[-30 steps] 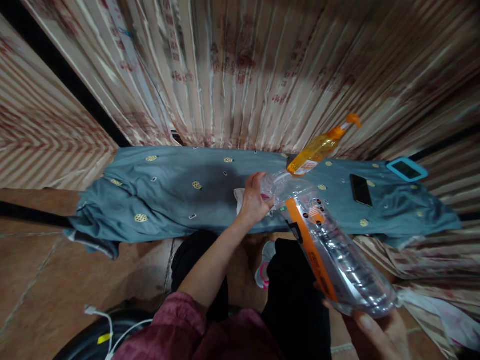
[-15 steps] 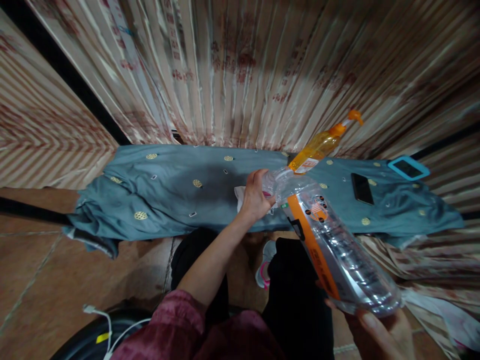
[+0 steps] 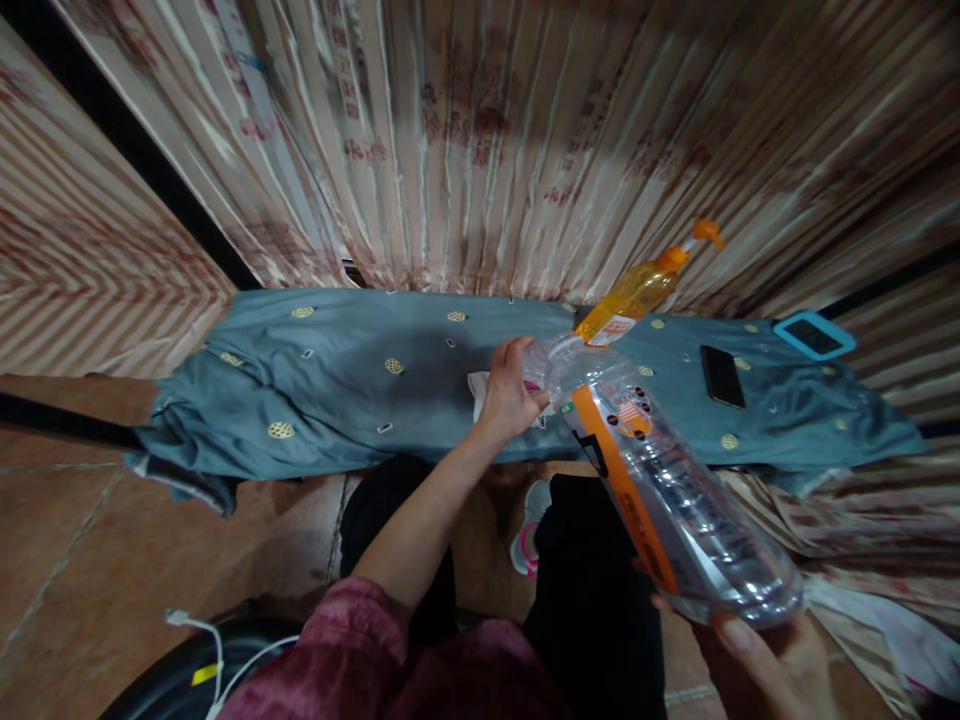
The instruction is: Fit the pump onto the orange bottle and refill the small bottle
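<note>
Tilted across my lap is a large clear plastic bottle with an orange and grey label; no liquid shows in it. My left hand is closed around its neck end, over the cloth-covered surface. The bottle's base rests in my right hand, whose fingers grip it from below at the lower right. Just behind the bottle's shoulder stands an orange pump bottle of yellow liquid. Part of a white cloth or tissue shows beside my left hand; the rest is hidden behind it.
The narrow bench wears a grey-green cloth with pineapple prints. A black phone and a blue-framed device lie at its right. Patterned curtains hang behind. White cables lie on a black round object at lower left.
Almost nothing differs. The view has shifted very slightly, and both hands keep the same hold on the large bottle.
</note>
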### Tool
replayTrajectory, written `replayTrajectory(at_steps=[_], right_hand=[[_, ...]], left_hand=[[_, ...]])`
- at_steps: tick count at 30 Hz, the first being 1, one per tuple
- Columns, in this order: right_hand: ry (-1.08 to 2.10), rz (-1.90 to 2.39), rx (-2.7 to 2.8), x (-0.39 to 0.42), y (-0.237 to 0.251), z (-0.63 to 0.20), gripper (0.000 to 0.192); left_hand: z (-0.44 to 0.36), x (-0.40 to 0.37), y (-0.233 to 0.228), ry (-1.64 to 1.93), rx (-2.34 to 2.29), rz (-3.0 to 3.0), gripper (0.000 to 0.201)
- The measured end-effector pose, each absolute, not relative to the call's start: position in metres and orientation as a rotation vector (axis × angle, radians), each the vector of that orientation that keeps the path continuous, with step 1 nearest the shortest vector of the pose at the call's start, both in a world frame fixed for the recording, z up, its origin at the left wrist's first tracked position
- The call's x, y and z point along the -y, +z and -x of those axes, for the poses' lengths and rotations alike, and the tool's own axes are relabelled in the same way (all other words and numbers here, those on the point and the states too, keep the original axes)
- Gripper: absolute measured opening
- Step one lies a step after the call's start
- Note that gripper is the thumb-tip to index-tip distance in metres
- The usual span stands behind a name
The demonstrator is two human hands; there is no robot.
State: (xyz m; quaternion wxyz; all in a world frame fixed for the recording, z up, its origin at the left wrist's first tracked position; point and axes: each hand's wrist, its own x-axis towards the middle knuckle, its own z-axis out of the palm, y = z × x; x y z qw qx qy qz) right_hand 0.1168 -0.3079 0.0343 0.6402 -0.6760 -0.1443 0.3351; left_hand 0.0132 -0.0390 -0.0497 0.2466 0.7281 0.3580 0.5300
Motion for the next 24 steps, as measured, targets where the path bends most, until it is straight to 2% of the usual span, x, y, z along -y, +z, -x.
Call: replayTrajectory(at_steps=[9, 18, 24], right_hand=[[0.727, 1.474, 0.471, 0.316, 0.017, -0.134, 0.046], [0.736, 1.547, 0.47, 0.323, 0.009, -0.142, 0.059], [0.76, 1.527, 0.499, 0.322, 0.011, -0.142, 0.057]], left_hand=[[-0.013, 0.039, -0.049, 1.443, -0.97, -1.982, 0.06], [-0.013, 0.04, -0.048, 1.417, -0.979, -1.966, 0.057], [-0.013, 0.039, -0.05, 1.415, -0.972, -1.972, 0.057]])
